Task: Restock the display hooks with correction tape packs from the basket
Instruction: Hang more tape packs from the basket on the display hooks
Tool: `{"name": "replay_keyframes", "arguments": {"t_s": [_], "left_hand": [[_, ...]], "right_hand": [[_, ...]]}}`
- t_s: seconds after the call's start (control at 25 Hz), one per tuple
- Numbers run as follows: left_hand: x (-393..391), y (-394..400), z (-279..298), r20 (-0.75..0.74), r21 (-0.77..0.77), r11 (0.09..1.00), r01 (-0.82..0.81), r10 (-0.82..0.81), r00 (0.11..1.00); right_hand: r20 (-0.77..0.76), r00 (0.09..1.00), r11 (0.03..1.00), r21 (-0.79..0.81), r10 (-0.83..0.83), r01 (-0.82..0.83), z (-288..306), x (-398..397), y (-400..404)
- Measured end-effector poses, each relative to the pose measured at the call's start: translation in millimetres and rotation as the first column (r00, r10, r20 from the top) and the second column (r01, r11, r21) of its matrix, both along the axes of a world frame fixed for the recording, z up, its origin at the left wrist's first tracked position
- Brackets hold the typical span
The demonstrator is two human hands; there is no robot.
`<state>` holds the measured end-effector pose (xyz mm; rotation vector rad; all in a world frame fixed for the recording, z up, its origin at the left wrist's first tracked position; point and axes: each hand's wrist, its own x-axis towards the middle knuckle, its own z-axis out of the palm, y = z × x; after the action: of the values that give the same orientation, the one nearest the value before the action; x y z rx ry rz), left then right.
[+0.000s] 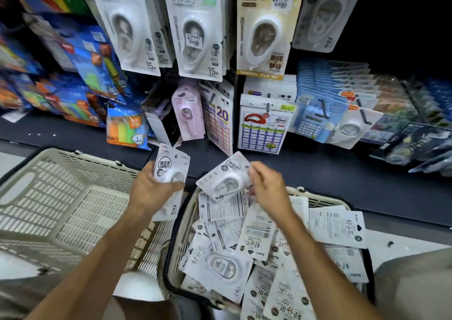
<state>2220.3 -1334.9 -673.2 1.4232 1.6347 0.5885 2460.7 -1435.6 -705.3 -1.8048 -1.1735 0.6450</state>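
Both hands' fingers (177, 186) around packs (226, 176)

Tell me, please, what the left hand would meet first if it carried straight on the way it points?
Probably the pink correction tape pack hanging on the display above the left hand and its held pack, though depth is unclear.

Your hands meet over the gap between two baskets, each already filled with a correction tape pack, so neither is free to take another. The near right basket (318, 196) is heaped with loose packs (254, 236), leaving no bare pocket to reach into. The left basket (73, 197) lies open. Beyond, the dark shelf ledge (318, 170) is bare across the far right. Hanging packs (198, 26) crowd the space above, with sticker cards (263, 129) on hooks beneath.
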Motion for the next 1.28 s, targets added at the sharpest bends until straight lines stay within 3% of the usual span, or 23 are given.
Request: {"name": "replay_keyframes", "arguments": {"t_s": [0.04,0.12,0.2,0.32,0.4,0.48,0.56,0.6,0.68,0.72,0.8,0.88,0.96,1.0,1.04,1.08,1.16,1.24,1.28], "left_hand": [[1.6,-1.4,0.2,0.074,-0.060,0.998,0.014,-0.009,0.997],[7.0,-6.0,0.7,0.241,-0.213,0.972,0.104,-0.051,0.969],[9.2,-11.3,1.9,0.419,-0.358,0.908,0.217,-0.052,0.906],[13.5,-20.2,4.2,0.577,-0.462,0.800,0.382,-0.056,0.815],[17.2,-20.2,5.4,0.556,-0.414,0.821,0.394,-0.115,0.823],[19.0,-18.2,6.8,0.476,-0.383,0.861,0.334,-0.126,0.871],[17.6,-16.4,5.3,0.417,-0.379,0.901,0.214,-0.040,0.908],[14.7,-14.4,3.1,0.400,-0.374,0.917,0.142,0.021,0.916],[10.1,-10.2,0.3,0.348,-0.376,0.926,0.025,0.116,0.930],[8.4,-8.6,-0.9,0.318,-0.388,0.921,-0.017,0.152,0.936],[7.8,-7.0,-4.2,0.273,-0.388,0.919,-0.065,0.182,0.945],[8.8,-8.2,-7.6,0.254,-0.373,0.924,-0.088,0.193,0.948],[11.4,-9.3,-11.3,0.240,-0.333,0.936,-0.113,0.200,0.950],[12.9,-8.9,-13.1,0.251,-0.325,0.939,-0.112,0.200,0.947],[15.5,-8.4,-13.5,0.259,-0.325,0.939,-0.109,0.199,0.945],[18.3,-7.9,-13.8,0.275,-0.321,0.942,-0.096,0.190,0.943],[22.6,-8.9,-13.6,0.281,-0.307,0.950,-0.058,0.148,0.948],[24.7,-12.5,-11.2,0.282,-0.268,0.963,0.007,0.071,0.957],[25.4,-14.1,-9.2,0.290,-0.255,0.966,0.038,0.039,0.956]], "right_hand": [[-0.198,0.976,0.995,-0.011,0.094,-0.098,13.5,15.2,5.2],[-0.513,0.824,0.939,-0.093,0.241,-0.332,34.0,28.1,14.4],[-0.502,0.801,0.863,-0.187,0.327,-0.469,46.0,18.0,24.3],[-0.424,0.869,0.921,-0.168,0.256,-0.353,49.1,-12.0,38.4],[-0.566,0.816,0.982,-0.060,0.113,-0.178,43.1,-28.3,43.3],[-0.630,0.774,0.997,-0.072,-0.061,0.020,22.7,-38.1,42.8],[-0.333,0.939,0.980,-0.199,-0.083,0.016,-7.7,-37.9,33.7],[-0.150,0.988,0.953,-0.292,0.039,-0.082,-24.8,-36.2,26.2],[0.046,0.938,0.835,-0.472,0.343,-0.282,-51.0,-34.3,12.3],[0.131,0.890,0.784,-0.541,0.436,-0.304,-57.2,-34.8,8.7],[0.339,0.809,0.775,-0.596,0.481,-0.212,-64.1,-34.8,8.6],[0.437,0.802,0.837,-0.529,0.407,-0.137,-60.8,-35.0,10.3],[0.230,0.945,0.912,-0.391,0.231,-0.128,-57.8,-34.2,8.1],[0.016,0.995,0.949,-0.300,0.101,-0.092,-54.5,-37.0,6.1],[-0.225,0.974,0.977,-0.208,-0.011,-0.037,-47.3,-42.1,4.4],[-0.440,0.896,0.992,-0.126,-0.058,0.002,-38.6,-48.6,5.1],[-0.696,0.718,0.998,-0.022,0.027,-0.058,-27.9,-62.1,10.1],[-0.787,0.601,0.983,0.036,0.140,-0.181,-15.8,-75.3,12.3],[-0.780,0.597,0.975,0.071,0.187,-0.212,-13.6,-78.7,13.0]]}}
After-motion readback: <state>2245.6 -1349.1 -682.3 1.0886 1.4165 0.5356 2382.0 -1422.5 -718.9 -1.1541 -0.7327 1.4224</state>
